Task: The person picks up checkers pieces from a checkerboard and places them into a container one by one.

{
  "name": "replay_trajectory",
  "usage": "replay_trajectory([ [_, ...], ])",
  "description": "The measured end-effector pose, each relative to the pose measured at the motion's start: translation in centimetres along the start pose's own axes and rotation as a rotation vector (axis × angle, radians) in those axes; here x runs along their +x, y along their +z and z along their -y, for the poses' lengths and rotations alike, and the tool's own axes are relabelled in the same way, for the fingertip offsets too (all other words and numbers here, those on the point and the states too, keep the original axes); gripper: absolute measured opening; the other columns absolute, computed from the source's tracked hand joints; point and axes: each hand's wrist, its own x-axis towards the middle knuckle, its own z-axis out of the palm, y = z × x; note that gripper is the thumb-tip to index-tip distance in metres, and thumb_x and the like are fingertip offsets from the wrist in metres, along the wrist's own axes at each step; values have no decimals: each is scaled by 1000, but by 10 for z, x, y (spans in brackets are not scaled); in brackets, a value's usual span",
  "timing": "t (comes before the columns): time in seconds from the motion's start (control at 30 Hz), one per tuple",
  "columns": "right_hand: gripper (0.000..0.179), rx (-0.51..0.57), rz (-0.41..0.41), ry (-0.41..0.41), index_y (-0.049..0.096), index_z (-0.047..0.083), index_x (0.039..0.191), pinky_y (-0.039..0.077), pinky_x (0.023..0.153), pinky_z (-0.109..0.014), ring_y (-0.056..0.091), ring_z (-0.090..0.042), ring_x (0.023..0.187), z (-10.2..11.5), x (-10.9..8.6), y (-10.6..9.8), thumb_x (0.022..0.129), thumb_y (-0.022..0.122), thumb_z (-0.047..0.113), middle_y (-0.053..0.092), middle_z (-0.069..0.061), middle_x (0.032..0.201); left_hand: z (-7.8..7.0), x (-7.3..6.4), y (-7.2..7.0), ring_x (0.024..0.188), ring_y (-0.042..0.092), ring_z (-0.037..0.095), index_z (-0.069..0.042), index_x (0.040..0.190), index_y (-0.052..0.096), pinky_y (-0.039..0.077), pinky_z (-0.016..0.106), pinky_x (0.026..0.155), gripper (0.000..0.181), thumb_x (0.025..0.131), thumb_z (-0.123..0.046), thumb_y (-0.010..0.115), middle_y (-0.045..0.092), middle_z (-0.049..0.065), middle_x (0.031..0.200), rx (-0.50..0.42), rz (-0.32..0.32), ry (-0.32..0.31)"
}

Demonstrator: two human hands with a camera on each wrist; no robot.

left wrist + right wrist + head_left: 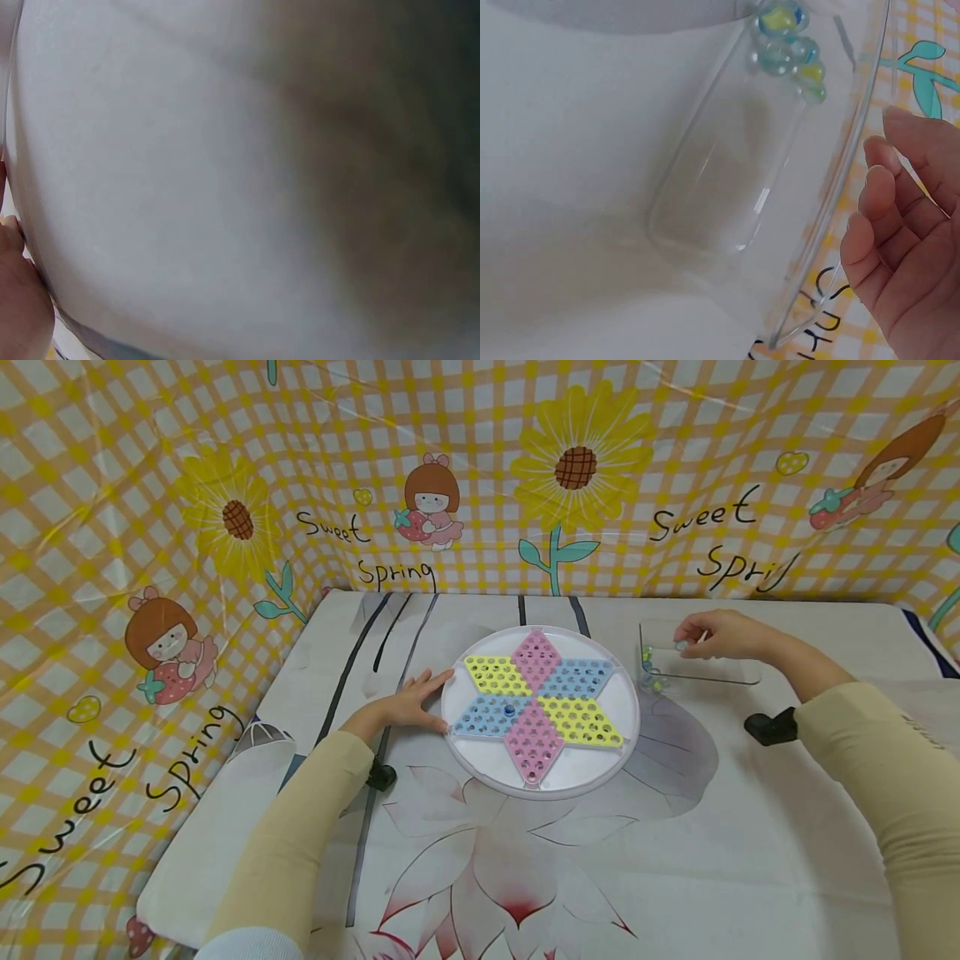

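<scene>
A round white Chinese checkers board lies on the table, its star printed in pink, yellow and blue. One dark blue marble sits in the left blue section. My left hand rests against the board's left rim, fingers spread; only part of this hand shows in the left wrist view. Over the clear plastic box, my right hand pinches a pale clear marble with thumb and fingers. Several glass marbles gather at one end of the box; the pinched one is hidden in the right wrist view.
The table wears a white cover with a flower print. Behind and to the left hangs a yellow checked cloth with sunflowers. A white wire-like object stands at the table's left edge.
</scene>
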Motion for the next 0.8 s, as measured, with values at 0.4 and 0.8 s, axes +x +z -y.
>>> replay_trajectory([
  [0.4, 31, 32, 28, 55, 49, 0, 100, 40, 60, -30, 48, -19, 76, -9, -6, -2, 79, 55, 22, 52, -9, 91, 0, 0, -1, 123, -15, 29, -41, 131, 4, 0, 55, 94, 95, 59, -51, 66, -12, 2, 139, 3, 1, 15],
  [0.8, 34, 63, 30, 50, 47, -2, 103, 41, 62, -32, 50, -23, 78, -7, -7, -4, 81, 54, 22, 55, -12, 91, 1, 1, 0, 123, -16, 29, -41, 130, 4, 0, 55, 93, 98, 56, -54, 66, -12, 2, 139, 1, 1, 13],
])
